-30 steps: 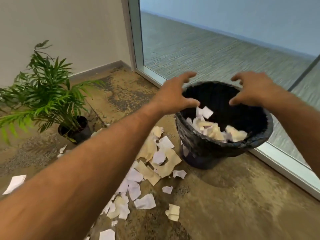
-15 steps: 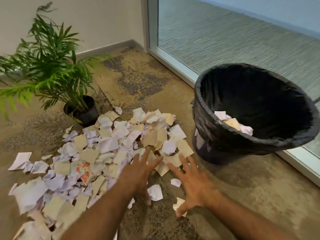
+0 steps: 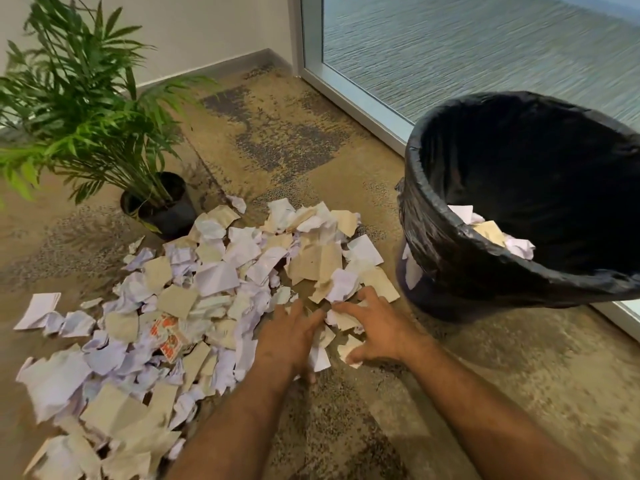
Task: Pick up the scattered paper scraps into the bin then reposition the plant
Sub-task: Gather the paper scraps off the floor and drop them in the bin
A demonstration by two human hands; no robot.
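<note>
A wide pile of white and beige paper scraps point(image 3: 214, 282) lies on the carpet between the potted plant point(image 3: 79, 109) and the black-lined bin point(image 3: 450, 258). The bin stands at the right with a few scraps point(image 3: 491, 233) inside. My left hand point(image 3: 287, 337) rests flat on the near right edge of the pile, fingers stretched forward. My right hand point(image 3: 374, 330) lies beside it, fingers spread over scraps and thumb on a beige piece. Several scraps sit between the two hands. The plant's black pot point(image 3: 169, 216) touches the far edge of the pile.
A glass wall point(image 3: 450, 46) with a metal floor frame point(image 3: 353, 98) runs behind and to the right of the bin. A plain wall with a baseboard point(image 3: 214, 67) stands behind the plant. Bare carpet point(image 3: 485, 393) lies near right.
Both hands came down from above the bin to the floor and now lie closer together on the scraps at the pile's right edge. The view has tilted down toward the pile.
</note>
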